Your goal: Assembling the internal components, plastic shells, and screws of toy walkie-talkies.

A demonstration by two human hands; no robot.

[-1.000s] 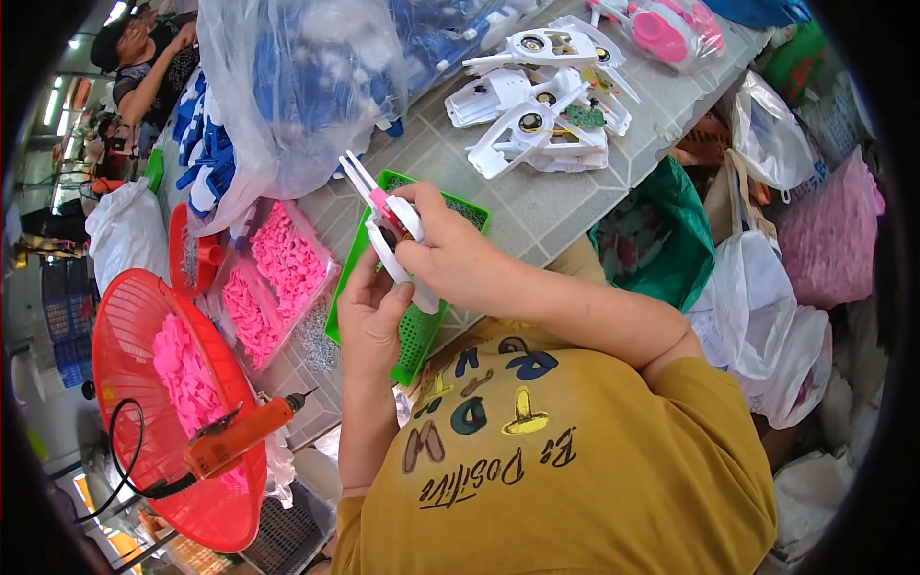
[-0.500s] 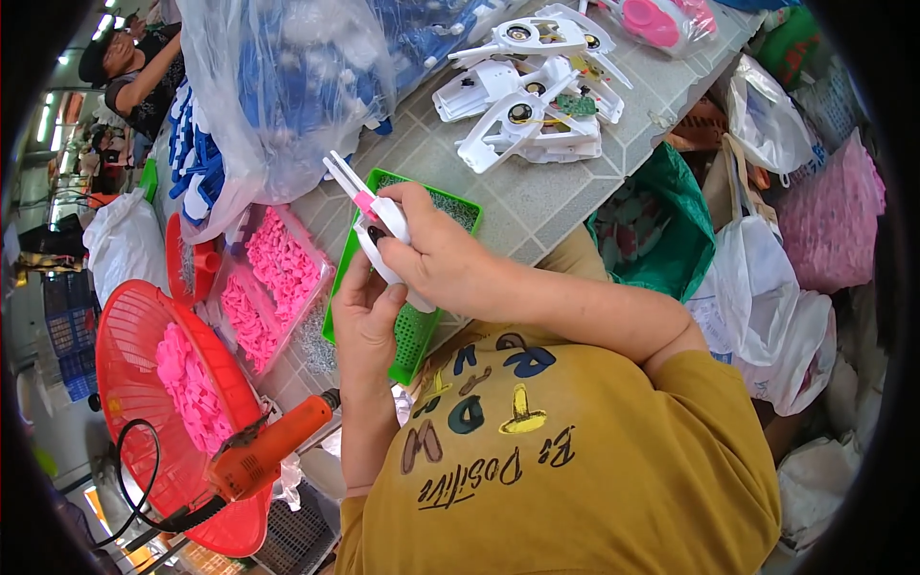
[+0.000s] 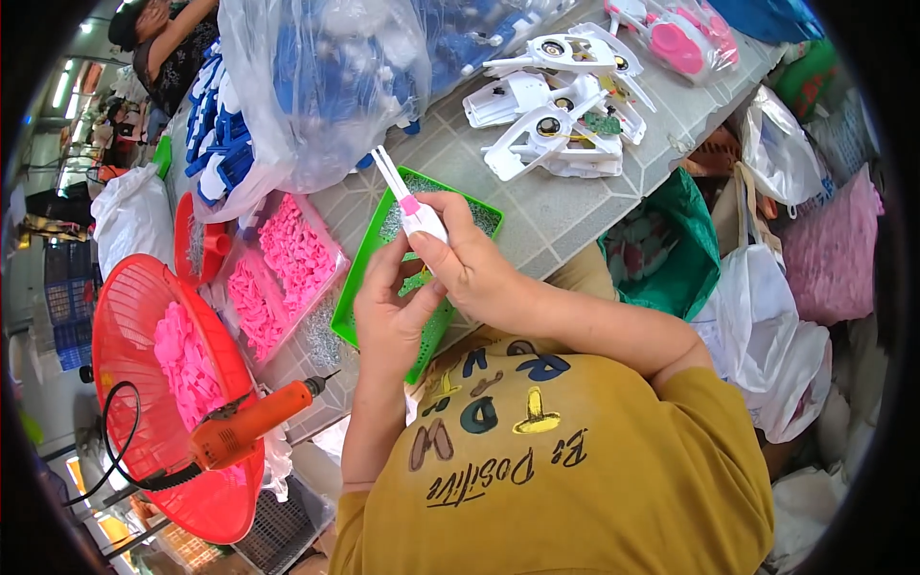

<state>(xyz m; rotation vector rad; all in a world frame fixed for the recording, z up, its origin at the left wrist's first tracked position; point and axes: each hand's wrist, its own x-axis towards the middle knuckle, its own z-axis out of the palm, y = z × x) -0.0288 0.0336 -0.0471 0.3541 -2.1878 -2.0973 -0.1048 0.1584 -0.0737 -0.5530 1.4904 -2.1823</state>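
Observation:
My right hand [image 3: 470,264] grips a slim white plastic toy casing [image 3: 424,222] with two parallel prongs pointing up and left. A pink piece [image 3: 410,204] sits at the base of the prongs. Against the casing's lower end, my left hand [image 3: 391,311] has its fingers and thumb curled. A bit of green with yellow shows between them; I cannot tell whether it is a circuit board or the basket behind. Both hands are above a green plastic basket [image 3: 487,208] containing small metal screws [image 3: 417,187].
Trays of pink parts [image 3: 295,240] stand left of the basket. An orange electric screwdriver [image 3: 254,422] lies before a red basket [image 3: 125,383] of pink pieces. White casings with speakers [image 3: 551,125] are piled at the back right, beside bagged blue parts [image 3: 335,86]. A person [image 3: 177,43] is far left.
The casing has turned in my hands: a narrower side faces up and the dark spot near my thumb no longer shows. My left hand sits slightly lower on it. The whole view has shifted slightly.

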